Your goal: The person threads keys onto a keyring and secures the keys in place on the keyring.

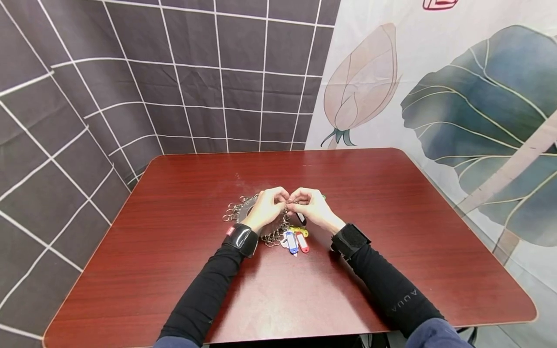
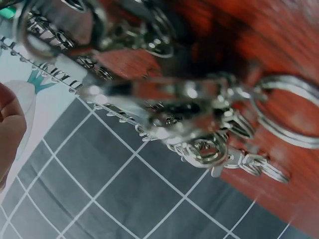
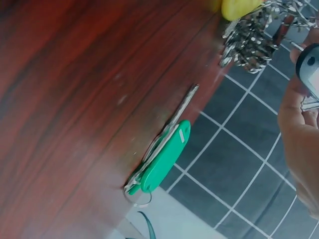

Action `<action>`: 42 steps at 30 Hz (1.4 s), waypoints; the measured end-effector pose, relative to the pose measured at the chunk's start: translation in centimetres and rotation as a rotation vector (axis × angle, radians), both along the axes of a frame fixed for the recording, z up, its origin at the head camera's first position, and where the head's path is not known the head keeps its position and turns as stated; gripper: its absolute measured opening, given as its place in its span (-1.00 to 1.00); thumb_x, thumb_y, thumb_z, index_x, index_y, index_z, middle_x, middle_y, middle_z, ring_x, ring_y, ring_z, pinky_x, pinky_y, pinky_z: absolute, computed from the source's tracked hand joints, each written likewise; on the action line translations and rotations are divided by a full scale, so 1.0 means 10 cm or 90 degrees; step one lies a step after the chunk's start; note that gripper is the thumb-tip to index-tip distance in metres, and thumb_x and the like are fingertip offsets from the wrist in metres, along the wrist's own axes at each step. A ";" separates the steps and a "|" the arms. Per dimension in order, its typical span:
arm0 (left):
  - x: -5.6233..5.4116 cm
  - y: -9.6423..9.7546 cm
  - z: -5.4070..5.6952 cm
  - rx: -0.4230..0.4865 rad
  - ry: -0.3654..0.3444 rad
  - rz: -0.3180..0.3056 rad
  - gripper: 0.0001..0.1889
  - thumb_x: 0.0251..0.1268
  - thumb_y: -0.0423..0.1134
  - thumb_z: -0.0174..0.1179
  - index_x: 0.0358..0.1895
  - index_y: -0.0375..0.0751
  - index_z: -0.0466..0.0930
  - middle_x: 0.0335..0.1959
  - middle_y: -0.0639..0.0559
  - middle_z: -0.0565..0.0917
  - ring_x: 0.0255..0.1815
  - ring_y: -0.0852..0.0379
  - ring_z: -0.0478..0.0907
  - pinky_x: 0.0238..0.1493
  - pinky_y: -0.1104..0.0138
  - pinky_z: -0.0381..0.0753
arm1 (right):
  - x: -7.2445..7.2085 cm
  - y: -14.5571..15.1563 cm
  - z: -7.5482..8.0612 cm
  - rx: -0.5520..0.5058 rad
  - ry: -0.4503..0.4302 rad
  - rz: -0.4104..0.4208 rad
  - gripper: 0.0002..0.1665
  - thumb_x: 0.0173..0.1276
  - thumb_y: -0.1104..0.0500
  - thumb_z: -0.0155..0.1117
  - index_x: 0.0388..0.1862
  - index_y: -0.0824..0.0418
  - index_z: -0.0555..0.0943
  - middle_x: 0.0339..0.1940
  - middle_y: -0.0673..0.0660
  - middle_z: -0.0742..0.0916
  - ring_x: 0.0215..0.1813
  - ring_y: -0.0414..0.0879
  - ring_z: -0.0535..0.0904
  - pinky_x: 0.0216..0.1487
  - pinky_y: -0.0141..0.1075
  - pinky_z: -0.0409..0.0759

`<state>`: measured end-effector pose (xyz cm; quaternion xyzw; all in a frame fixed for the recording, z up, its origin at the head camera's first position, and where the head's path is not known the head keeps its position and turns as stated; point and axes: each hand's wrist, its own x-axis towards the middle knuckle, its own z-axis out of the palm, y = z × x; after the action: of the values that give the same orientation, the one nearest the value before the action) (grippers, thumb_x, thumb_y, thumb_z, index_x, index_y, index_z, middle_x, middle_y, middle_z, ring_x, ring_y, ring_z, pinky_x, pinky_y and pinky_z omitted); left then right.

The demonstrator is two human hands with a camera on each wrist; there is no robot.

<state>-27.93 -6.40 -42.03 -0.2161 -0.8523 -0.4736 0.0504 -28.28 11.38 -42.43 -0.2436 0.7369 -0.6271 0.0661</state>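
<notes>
Over the middle of the table, both hands meet at the rim of a large metal key ring (image 1: 233,212) hung with many small clasps and split rings. The left hand (image 1: 267,208) grips this large ring from its left side; its clasps (image 2: 199,107) fill the left wrist view, blurred. Opposite, the right hand (image 1: 315,209) pinches a key with a black tag (image 3: 310,64). The fingertips of both hands come together there and hide the join. Below them lie keys with a blue tag (image 1: 291,242), a red tag (image 1: 302,242) and a yellow tag (image 3: 239,9).
A set of keys with a green tag (image 3: 167,157) lies on the table beyond the right hand. The red-brown table (image 1: 174,270) has rounded corners. Behind it hang a dark grid-patterned cloth (image 1: 196,87) and a pale cloth with plant prints (image 1: 361,82).
</notes>
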 end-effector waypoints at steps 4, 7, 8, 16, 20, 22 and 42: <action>-0.01 -0.01 -0.01 -0.001 -0.031 -0.008 -0.80 0.07 -0.48 0.10 -0.23 -0.28 0.62 -0.47 -0.15 0.71 -0.47 0.07 0.59 -0.36 0.41 0.47 | 0.00 0.01 -0.01 0.004 0.013 0.007 -0.81 0.22 0.41 0.28 -0.21 0.52 0.56 -0.34 0.29 0.74 -0.38 -0.12 0.72 -0.32 -0.34 0.65; 0.00 -0.01 0.00 -0.012 -0.028 -0.009 -0.81 0.08 -0.47 0.12 -0.23 -0.25 0.62 -0.44 -0.11 0.72 -0.45 0.16 0.58 -0.31 0.41 0.49 | 0.01 0.01 0.00 0.004 0.003 0.006 -0.80 0.23 0.40 0.28 -0.21 0.52 0.55 -0.36 0.33 0.74 -0.41 -0.13 0.71 -0.36 -0.40 0.61; 0.00 0.00 0.00 -0.012 -0.021 -0.009 -0.81 0.09 -0.47 0.13 -0.22 -0.25 0.62 -0.43 -0.09 0.72 -0.43 0.18 0.58 -0.29 0.41 0.50 | 0.01 0.01 0.00 0.004 -0.003 0.001 -0.80 0.22 0.40 0.28 -0.20 0.52 0.55 -0.37 0.34 0.74 -0.42 -0.13 0.71 -0.38 -0.42 0.59; 0.01 0.02 0.01 0.009 0.013 -0.003 -0.86 0.14 -0.45 0.19 -0.25 -0.20 0.63 -0.38 -0.05 0.74 -0.34 0.17 0.62 -0.20 0.37 0.54 | 0.01 0.01 0.03 0.049 -0.014 -0.053 -0.78 0.22 0.29 0.34 -0.22 0.42 0.59 -0.41 0.43 0.73 -0.50 -0.29 0.64 -0.60 -0.40 0.33; 0.01 0.01 -0.01 0.012 0.007 -0.005 -0.87 0.13 -0.44 0.20 -0.26 -0.19 0.63 -0.38 -0.04 0.74 -0.34 0.19 0.61 -0.20 0.39 0.53 | 0.01 0.02 0.02 0.031 -0.020 -0.036 -0.79 0.23 0.31 0.32 -0.21 0.43 0.58 -0.44 0.29 0.76 -0.47 -0.23 0.68 -0.54 -0.42 0.43; 0.00 0.00 -0.02 0.015 0.004 -0.009 -0.88 0.12 -0.43 0.21 -0.27 -0.19 0.63 -0.39 -0.04 0.74 -0.34 0.20 0.62 -0.20 0.38 0.53 | 0.01 0.02 0.01 0.016 -0.023 -0.022 -0.80 0.23 0.35 0.31 -0.21 0.45 0.56 -0.44 0.23 0.76 -0.45 -0.17 0.70 -0.47 -0.43 0.51; -0.01 0.00 -0.03 0.035 0.008 -0.010 -0.89 0.07 -0.46 0.20 -0.36 -0.17 0.61 -0.41 -0.02 0.75 -0.34 0.17 0.61 -0.20 0.34 0.52 | 0.03 0.05 0.06 0.037 -0.031 -0.017 -0.79 0.26 0.35 0.26 -0.18 0.48 0.56 -0.40 0.38 0.74 -0.43 -0.24 0.67 -0.50 -0.39 0.44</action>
<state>-28.06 -6.39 -42.32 -0.2244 -0.8368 -0.4961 0.0577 -27.93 11.87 -41.88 -0.2163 0.7563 -0.6119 0.0824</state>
